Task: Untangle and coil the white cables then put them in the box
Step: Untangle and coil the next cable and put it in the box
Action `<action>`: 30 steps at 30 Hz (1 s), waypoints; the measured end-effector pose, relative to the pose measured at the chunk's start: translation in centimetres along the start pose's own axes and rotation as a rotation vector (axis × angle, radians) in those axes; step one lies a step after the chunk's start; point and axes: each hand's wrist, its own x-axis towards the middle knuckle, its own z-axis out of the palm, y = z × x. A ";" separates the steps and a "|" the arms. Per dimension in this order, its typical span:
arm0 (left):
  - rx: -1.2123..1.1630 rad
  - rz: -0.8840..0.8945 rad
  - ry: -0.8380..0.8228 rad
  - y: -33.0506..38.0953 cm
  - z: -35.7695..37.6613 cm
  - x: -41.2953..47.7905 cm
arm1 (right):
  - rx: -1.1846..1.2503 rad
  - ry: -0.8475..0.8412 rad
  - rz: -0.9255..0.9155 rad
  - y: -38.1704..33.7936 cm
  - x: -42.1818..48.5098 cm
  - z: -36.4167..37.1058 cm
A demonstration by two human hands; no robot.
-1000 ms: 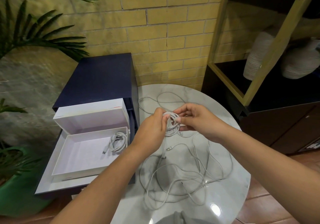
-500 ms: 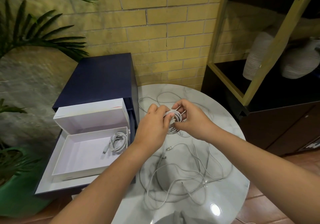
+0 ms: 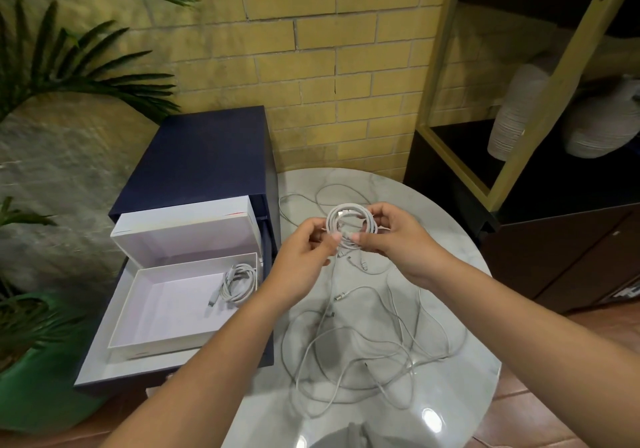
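- While both hands meet above the counter (image 3: 460,250), just right of the box (image 3: 156,350), a white coil (image 3: 351,227) is held upright between them, clear of the marble.
- At the coil's edge nearer the box, the left hand (image 3: 304,250) pinches the strands between thumb and forefinger, the rest of the hand curled beneath.
- On the edge farther from the box, the right hand (image 3: 401,239) has its fingers (image 3: 380,210) curled round the loops, thumb pressed on the lower rim.
- Connector ends show just below the coil; whether they hang or lie flat cannot be told.
- Right of the box and nearer the camera than the hands, loose cables (image 3: 363,354) sprawl in a tangle on the counter.
- Inside the open box, in its back right corner, lies one wound cable (image 3: 239,283).
- Just behind the box stands its lid (image 3: 183,229), open side facing the camera; both rest on a blue cabinet (image 3: 201,156).
- Behind the box rises a brick wall (image 3: 311,49); left of it, palm fronds (image 3: 86,76) over a green pot (image 3: 41,378).
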 end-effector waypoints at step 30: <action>0.122 0.088 0.232 0.2 0.2 0.1 | -0.341 0.074 -0.114 0.0 -0.5 0.8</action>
